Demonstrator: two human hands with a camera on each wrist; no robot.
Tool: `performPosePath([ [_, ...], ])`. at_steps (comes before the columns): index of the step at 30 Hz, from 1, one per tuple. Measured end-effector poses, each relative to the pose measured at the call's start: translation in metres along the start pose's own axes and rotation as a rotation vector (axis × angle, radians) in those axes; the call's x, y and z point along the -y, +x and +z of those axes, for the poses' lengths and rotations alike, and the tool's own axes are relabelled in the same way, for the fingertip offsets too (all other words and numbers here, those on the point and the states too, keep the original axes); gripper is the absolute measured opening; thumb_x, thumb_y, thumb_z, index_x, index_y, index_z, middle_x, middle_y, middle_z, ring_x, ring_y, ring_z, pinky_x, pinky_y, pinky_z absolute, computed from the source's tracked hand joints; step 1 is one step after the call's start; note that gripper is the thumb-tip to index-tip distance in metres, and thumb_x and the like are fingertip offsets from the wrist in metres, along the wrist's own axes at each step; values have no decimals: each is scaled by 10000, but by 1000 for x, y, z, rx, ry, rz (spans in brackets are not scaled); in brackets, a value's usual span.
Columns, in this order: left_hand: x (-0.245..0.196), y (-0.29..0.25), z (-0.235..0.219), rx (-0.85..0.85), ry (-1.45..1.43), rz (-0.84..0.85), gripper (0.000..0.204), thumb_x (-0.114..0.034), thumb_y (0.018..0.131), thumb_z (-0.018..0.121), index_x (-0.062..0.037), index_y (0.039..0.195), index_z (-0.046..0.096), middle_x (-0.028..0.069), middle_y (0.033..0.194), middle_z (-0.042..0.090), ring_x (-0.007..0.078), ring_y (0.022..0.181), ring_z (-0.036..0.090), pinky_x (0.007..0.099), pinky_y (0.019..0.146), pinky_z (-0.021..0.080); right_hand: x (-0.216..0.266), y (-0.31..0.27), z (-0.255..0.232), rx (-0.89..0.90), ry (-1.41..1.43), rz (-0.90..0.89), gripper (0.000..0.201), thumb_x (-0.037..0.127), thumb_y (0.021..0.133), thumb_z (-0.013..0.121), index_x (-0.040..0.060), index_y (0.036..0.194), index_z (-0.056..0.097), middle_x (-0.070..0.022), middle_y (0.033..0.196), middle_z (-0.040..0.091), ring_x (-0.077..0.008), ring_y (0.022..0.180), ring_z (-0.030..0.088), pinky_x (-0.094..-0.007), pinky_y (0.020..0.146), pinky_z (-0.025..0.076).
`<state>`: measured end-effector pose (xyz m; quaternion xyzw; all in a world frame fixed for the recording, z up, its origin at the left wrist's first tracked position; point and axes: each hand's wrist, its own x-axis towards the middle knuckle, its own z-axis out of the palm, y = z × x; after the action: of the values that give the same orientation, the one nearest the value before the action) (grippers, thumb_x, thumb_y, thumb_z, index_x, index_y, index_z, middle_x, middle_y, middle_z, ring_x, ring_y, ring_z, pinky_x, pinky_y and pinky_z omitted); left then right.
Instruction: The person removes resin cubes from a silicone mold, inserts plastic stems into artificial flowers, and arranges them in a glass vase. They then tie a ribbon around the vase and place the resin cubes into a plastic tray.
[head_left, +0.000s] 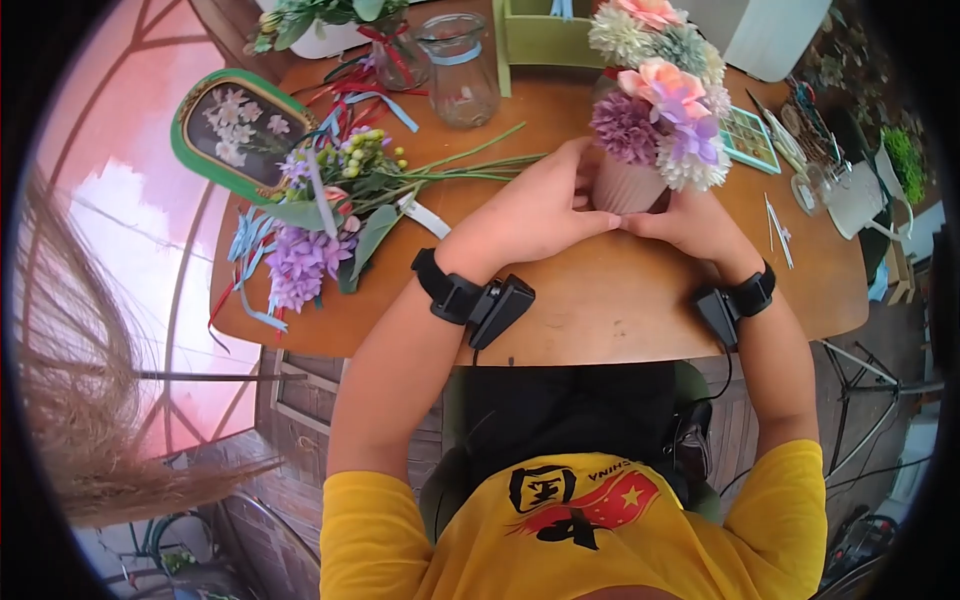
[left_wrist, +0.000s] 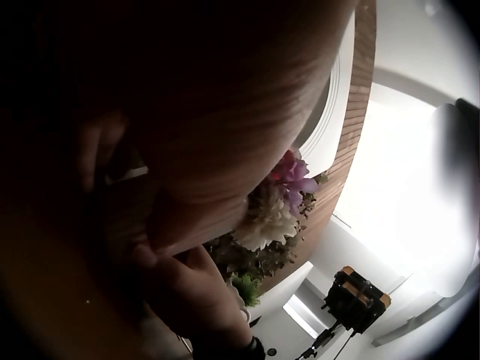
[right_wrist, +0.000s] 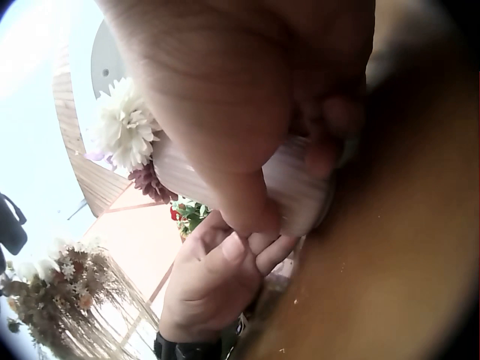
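A ribbed pale pink vase [head_left: 628, 186] stands on the wooden table, filled with purple, white, peach and grey-green flowers [head_left: 660, 95]. Both hands grip it low down from either side, thumbs meeting at its front. The left hand [head_left: 535, 210] is on its left, the right hand [head_left: 700, 225] on its right. From the right wrist view, the vase [right_wrist: 296, 180] lies between the curled fingers of the right hand [right_wrist: 217, 105] and the left hand [right_wrist: 214, 281]. The left wrist view is dark; white and purple flowers [left_wrist: 266, 225] show past the left hand [left_wrist: 210, 112].
Purple flowers with long stems [head_left: 305, 255] lie on the table's left beside a green oval frame [head_left: 185, 150] and ribbons [head_left: 245, 240]. A glass jar [head_left: 462, 90] and green holder [head_left: 545, 35] stand behind. At right are a teal-edged box [head_left: 750, 140], scissors [head_left: 783, 140] and white sticks [head_left: 777, 230].
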<state>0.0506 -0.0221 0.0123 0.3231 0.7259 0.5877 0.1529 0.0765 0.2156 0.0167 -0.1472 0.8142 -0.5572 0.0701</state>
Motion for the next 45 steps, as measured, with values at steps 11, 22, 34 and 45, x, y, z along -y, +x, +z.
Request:
performPosePath([
  [11,-119,-76,-53,-296,408,126,242,-93,949,727,-36,1159,619,19,1089,646,107,1025,649,259,842,519,-14,3,-8,49,155,117,600,39,865,810,-50,1383,522,-33,1123,663,-75,870,632,-242,773,535],
  [22,-95,-147,-207,-589,508,-420,343,-314,1048,594,-29,1209,694,23,1085,697,113,989,648,276,815,506,-2,-13,-37,64,132,254,388,168,942,735,-16,1257,603,-9,1010,657,-67,780,615,-197,658,457],
  [34,-9,34,-208,-102,1018,-616,369,-278,914,675,3,1144,742,129,1077,726,298,883,694,373,830,560,-22,-5,-47,145,158,318,299,146,990,689,-21,1235,645,19,896,657,-41,710,593,-192,606,459],
  [45,12,55,-203,134,1208,-847,431,-348,924,623,58,1022,733,179,955,735,281,792,702,436,699,547,-30,-5,-48,180,218,237,304,140,993,681,-42,1231,625,13,907,658,-58,764,627,-207,632,482],
])
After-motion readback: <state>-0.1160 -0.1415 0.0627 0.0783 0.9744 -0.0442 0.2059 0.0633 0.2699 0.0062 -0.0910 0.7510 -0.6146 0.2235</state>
